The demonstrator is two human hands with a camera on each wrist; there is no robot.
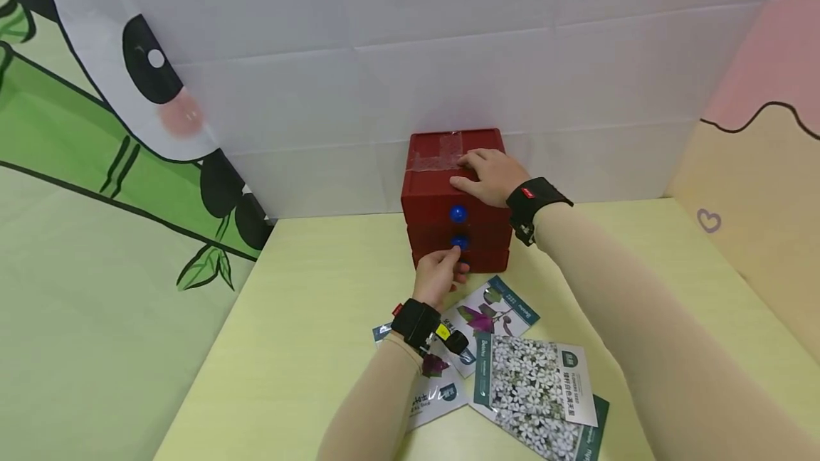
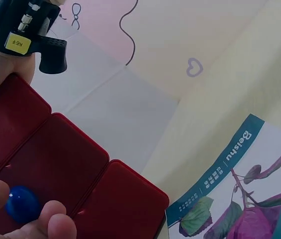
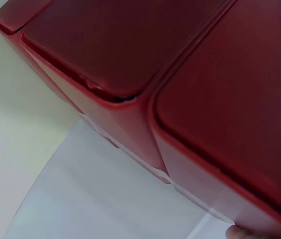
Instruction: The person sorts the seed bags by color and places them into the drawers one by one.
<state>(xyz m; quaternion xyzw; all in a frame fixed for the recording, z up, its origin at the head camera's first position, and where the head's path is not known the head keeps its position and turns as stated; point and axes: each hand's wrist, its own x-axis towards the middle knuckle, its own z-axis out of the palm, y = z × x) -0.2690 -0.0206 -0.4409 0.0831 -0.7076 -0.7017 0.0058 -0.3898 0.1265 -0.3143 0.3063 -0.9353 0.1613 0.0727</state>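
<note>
So the middle blue knob [image 2: 23,204] on the red drawer box [image 1: 435,208] is the bit to watch: the left hand [image 1: 438,276] is right at it, reaching in from the front, fingers curled around it (how tight, I honestly can't tell). The right hand [image 1: 492,175] is farther from that knob, resting loosely spread on top of the box and gripping nothing. The box stands upright at the table's far side, drawer fronts facing the person, so the drawer's line looks to run straight toward the flower packets [image 1: 534,375].
</note>
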